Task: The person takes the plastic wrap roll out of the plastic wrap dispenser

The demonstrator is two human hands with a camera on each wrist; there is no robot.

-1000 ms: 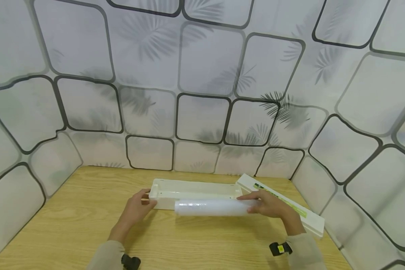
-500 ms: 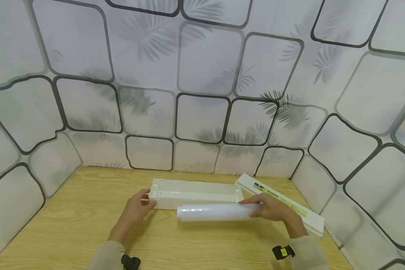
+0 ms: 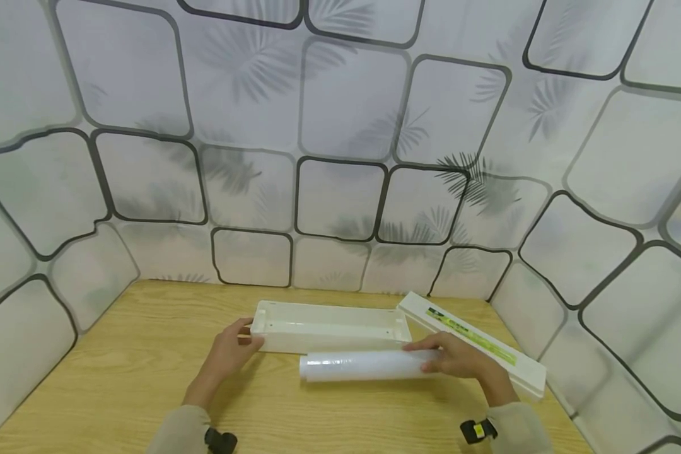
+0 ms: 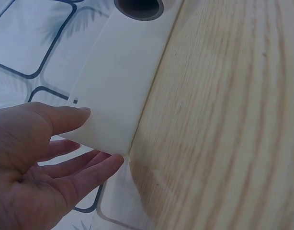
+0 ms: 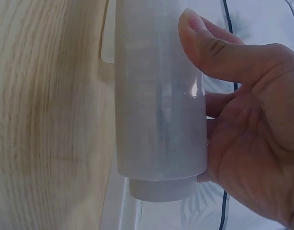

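A long white plastic box (image 3: pixel 335 342) stands open-topped on the table, its inside facing up. My left hand (image 3: pixel 227 353) holds the box's left end; in the left wrist view the thumb (image 4: pixel 73 117) lies on the front wall and the fingers reach round the corner. In front of the box, my right hand (image 3: pixel 459 358) grips the right part of a roll of cling film (image 3: pixel 363 366). The right wrist view shows the film roll (image 5: pixel 159 105) with its core jutting out at the end, the thumb on one side and the fingers partly hidden behind it.
A long white lid (image 3: pixel 471 340) with a green label lies slanted behind and right of my right hand, near the right wall. The wooden table (image 3: pixel 108 372) meets patterned walls (image 3: pixel 340 202) at the back and sides.
My right hand has drawn the cling film roll toward me and slightly right, away from the box's front wall. My left hand, the box and the lid have stayed put.
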